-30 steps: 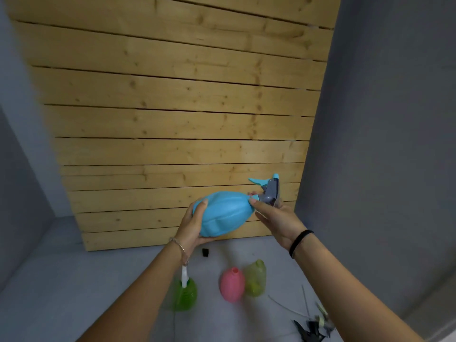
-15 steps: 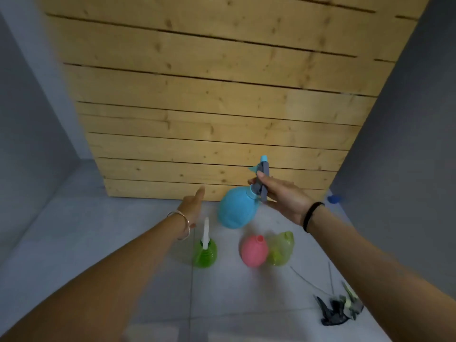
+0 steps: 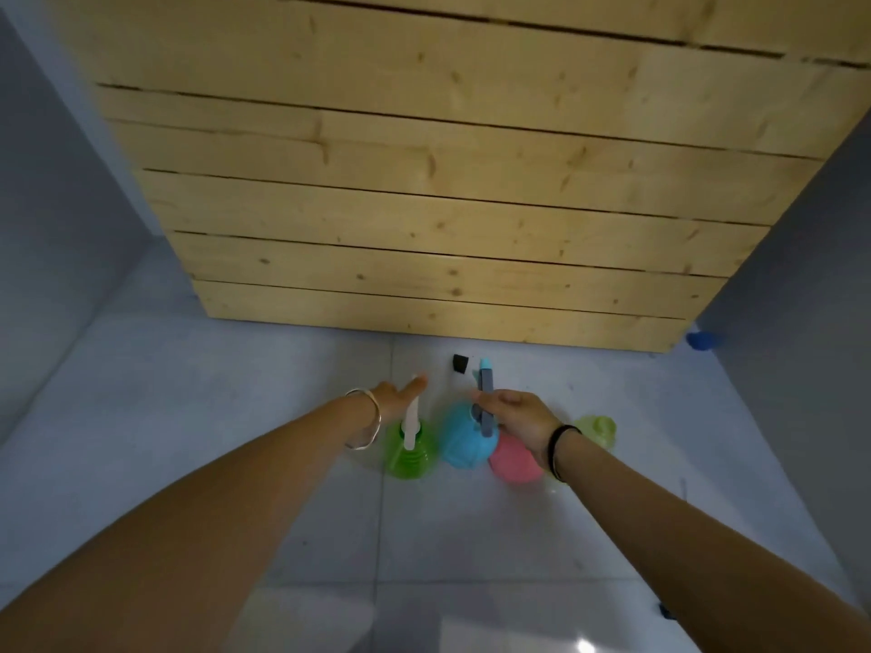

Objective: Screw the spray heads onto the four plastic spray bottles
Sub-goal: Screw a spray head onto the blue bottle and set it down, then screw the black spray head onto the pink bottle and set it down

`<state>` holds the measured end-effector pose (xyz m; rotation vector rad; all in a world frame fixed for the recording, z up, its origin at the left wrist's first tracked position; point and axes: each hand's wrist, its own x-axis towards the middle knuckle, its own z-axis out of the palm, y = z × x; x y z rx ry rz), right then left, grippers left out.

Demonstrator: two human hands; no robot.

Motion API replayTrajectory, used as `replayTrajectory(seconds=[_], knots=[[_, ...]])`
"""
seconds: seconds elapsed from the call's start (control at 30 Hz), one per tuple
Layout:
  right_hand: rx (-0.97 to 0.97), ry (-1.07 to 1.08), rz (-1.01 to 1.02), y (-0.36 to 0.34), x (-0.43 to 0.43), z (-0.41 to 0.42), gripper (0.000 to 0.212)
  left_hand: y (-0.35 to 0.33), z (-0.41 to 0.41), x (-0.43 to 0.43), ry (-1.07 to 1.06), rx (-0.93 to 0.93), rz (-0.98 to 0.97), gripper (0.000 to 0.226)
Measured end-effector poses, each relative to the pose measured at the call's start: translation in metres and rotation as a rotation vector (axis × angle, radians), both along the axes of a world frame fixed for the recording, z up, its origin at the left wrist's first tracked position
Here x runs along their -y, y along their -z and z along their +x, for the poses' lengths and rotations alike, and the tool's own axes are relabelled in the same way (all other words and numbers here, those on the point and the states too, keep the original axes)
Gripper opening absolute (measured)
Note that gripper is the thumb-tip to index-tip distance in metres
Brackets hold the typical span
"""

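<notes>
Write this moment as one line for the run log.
right hand: grip on head of blue bottle | blue bottle: between green bottle and pink bottle | left hand: open, by green bottle

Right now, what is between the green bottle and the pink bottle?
The blue bottle, its spray head gripped by the right hand, is between the green bottle and the pink bottle; the head view shows it.

Dim, softly blurred, wide-angle distortion
</notes>
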<state>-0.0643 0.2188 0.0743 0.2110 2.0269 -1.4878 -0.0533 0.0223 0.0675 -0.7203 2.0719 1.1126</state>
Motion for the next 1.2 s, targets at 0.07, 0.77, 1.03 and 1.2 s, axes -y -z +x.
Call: replayTrajectory(seconds=[0.07, 0.77, 1.03, 1.2], knots=[[0.014, 0.009, 0.007, 0.009, 0.002, 0.000, 0.030, 0.006, 0.000, 0.000, 0.033, 0.036, 0.007, 0.083], [0.091, 0.132, 0.003, 0.043, 0.011, 0.015, 0.028, 0.021, 0.003, 0.002, 0.052, 0.064, 0.086, 0.068], [0.055, 0.129, 0.034, 0.027, 0.007, 0.012, 0.038, 0.017, 0.001, 0.006, 0.019, 0.034, 0.028, 0.069], [-0.040, 0.281, -0.033, 0.008, -0.017, 0.002, 0.035, 0.014, 0.002, 0.009, 0.016, 0.016, 0.004, 0.071]])
